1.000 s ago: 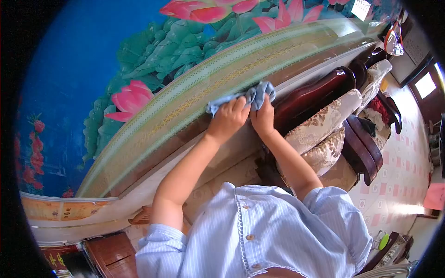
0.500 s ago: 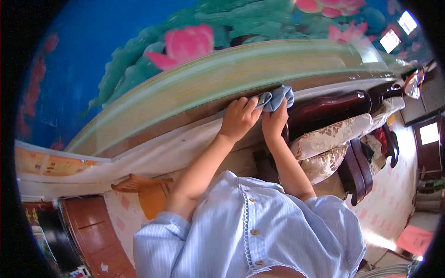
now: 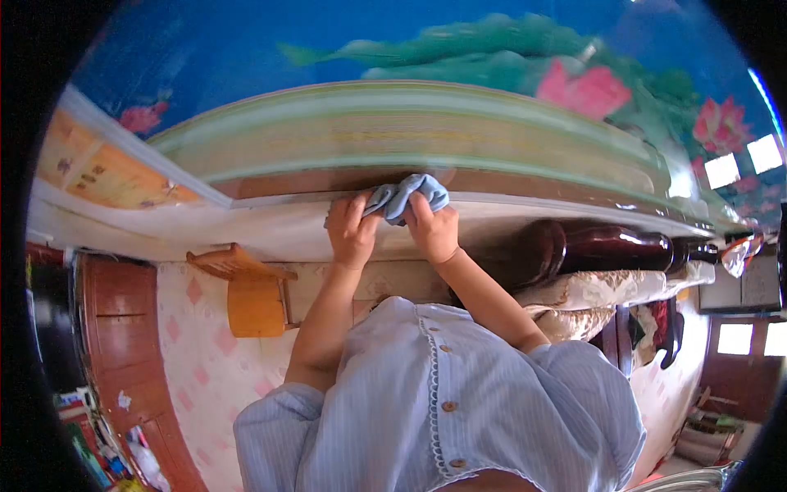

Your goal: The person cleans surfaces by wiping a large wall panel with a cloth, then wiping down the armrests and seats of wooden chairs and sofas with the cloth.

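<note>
Cloth of soft blue-grey fabric (image 3: 425, 189), bunched and creased, is seen in the head view at the lower edge of the blue, green and pink lotus mural (image 3: 492, 57), where the flat brown band (image 3: 283, 182) meets the pale wall surface (image 3: 279, 228). Compared with the two preceding instants, cloth and hands have shifted toward the person's left along this band — away from the glossy dark-wood sofa (image 3: 619, 248) and nearer the yellow-brown wooden chair (image 3: 258, 309) — which suggests that a new stretch of the edge is now being covered. The left hand (image 3: 352, 236) has its fingers curled closed over the cloth's left portion; the right hand (image 3: 436, 234) is likewise bent closed on the right portion, though how tightly either grips cannot be told. The long axis of the cloth runs side to side, roughly parallel to the band, its right end slightly higher — a rounded fold projecting above the right fingers — and its left end partly hidden behind the left hand.
</note>
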Tool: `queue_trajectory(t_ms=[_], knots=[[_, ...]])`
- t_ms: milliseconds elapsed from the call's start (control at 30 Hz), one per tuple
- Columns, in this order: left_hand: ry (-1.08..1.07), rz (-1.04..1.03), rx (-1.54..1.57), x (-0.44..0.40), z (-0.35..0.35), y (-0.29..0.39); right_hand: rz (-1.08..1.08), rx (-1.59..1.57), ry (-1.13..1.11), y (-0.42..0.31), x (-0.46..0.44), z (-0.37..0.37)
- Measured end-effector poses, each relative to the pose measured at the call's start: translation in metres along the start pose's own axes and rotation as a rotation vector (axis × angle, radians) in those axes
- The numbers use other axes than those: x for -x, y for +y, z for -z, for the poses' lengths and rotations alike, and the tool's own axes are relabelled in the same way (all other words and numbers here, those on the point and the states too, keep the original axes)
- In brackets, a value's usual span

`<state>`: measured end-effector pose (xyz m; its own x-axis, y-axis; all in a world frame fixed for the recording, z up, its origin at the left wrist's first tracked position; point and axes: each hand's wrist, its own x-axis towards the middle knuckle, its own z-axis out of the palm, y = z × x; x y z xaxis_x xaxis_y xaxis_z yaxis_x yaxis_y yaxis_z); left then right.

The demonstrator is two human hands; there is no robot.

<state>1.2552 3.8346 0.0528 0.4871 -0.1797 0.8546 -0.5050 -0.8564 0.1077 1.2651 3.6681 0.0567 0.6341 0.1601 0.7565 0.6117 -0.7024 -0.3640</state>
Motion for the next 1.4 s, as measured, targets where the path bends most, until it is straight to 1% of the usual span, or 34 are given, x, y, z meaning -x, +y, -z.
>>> queue_trajectory(t_ms=[33,67,133,200,233,267,300,333,367,400,433,467,533,567,600,633,667,733,767,800,867,900,933,1000,1067,1133,1167,1200,1267,1300,1333,1400], knots=[[0.009,0.058,0.005,0.005,0.009,-0.011,0.034,0.014,-0.07,-0.01,-0.004,-0.012],[0.016,0.071,-0.01,0.01,0.016,-0.022,0.068,0.029,-0.139,-0.02,-0.008,-0.024],[0.076,0.223,-0.055,0.021,0.029,-0.044,0.115,0.003,-0.188,-0.039,-0.017,-0.047],[0.114,0.252,-0.073,0.036,0.04,-0.069,0.207,-0.028,-0.298,-0.062,-0.029,-0.068],[0.145,0.318,-0.091,0.042,0.045,-0.081,0.227,0.025,-0.377,-0.074,-0.033,-0.077],[0.173,0.381,-0.106,0.047,0.05,-0.092,0.226,0.018,-0.378,-0.088,-0.041,-0.084],[0.208,0.428,-0.117,0.05,0.055,-0.103,0.276,-0.005,-0.397,-0.101,-0.049,-0.092],[0.205,0.422,-0.117,0.053,0.062,-0.112,0.323,-0.025,-0.414,-0.112,-0.056,-0.102],[0.228,0.508,-0.1,0.056,0.066,-0.122,0.367,-0.046,-0.4,-0.121,-0.059,-0.117],[0.25,0.591,-0.076,0.055,0.07,-0.129,0.394,-0.031,-0.435,-0.129,-0.064,-0.127],[0.27,0.639,0.015,0.055,0.076,-0.135,0.39,-0.027,-0.449,-0.139,-0.065,-0.135],[0.263,0.623,0.045,0.058,0.077,-0.143,0.383,-0.015,-0.461,-0.147,-0.069,-0.139],[0.387,0.716,0.136,0.067,0.072,-0.158,0.342,-0.063,-0.499,-0.157,-0.072,-0.143],[0.371,0.697,0.176,0.067,0.071,-0.157,0.341,-0.062,-0.483,-0.158,-0.073,-0.143],[0.346,0.702,0.119,0.068,0.072,-0.154,0.341,-0.063,-0.468,-0.158,-0.074,-0.139],[0.321,0.706,0.057,0.069,0.071,-0.15,0.35,-0.066,-0.408,-0.154,-0.072,-0.132],[0.31,0.691,0.087,0.067,0.068,-0.143,0.329,-0.041,-0.396,-0.148,-0.07,-0.126],[0.247,0.638,0.018,0.061,0.063,-0.126,0.318,-0.067,-0.384,-0.136,-0.064,-0.114],[0.246,0.581,0.027,0.059,0.058,-0.118,0.299,-0.051,-0.375,-0.128,-0.061,-0.106],[0.238,0.569,0.047,0.06,0.051,-0.111,0.283,-0.036,-0.366,-0.119,-0.056,-0.097],[0.207,0.538,0.07,0.061,0.034,-0.094,0.266,-0.057,-0.3,-0.097,-0.047,-0.077],[0.154,0.54,0.079,0.059,0.029,-0.08,0.248,-0.016,-0.346,-0.086,-0.043,-0.062],[0.146,0.521,0.105,0.056,0.023,-0.067,0.23,0.007,-0.332,-0.075,-0.039,-0.048],[0.08,0.45,0.163,0.052,0.006,-0.042,0.201,0.087,-0.386,-0.051,-0.029,-0.02],[-0.001,0.294,0.16,0.051,-0.013,-0.018,0.148,0.106,-0.368,-0.025,-0.018,0.01],[-0.067,0.21,0.233,0.047,-0.032,0.006,0.078,0.126,-0.344,0.001,-0.006,0.041],[-0.197,0.234,0.266,0.036,-0.031,0.027,0.083,0.128,-0.251,0.013,-0.001,0.056],[-0.108,0.074,0.316,0.019,-0.042,0.044,0.054,0.144,-0.216,0.025,0.003,0.072],[-0.323,0.025,0.301,0.012,-0.058,0.069,-0.031,0.174,-0.204,0.05,0.014,0.102],[-0.244,-0.109,0.297,-0.005,-0.065,0.089,-0.093,0.236,-0.232,0.061,0.019,0.117],[-0.236,-0.182,0.308,-0.016,-0.073,0.106,-0.13,0.295,-0.199,0.074,0.026,0.128],[-0.321,-0.278,0.341,-0.028,-0.091,0.132,-0.195,0.34,-0.136,0.099,0.037,0.152]])
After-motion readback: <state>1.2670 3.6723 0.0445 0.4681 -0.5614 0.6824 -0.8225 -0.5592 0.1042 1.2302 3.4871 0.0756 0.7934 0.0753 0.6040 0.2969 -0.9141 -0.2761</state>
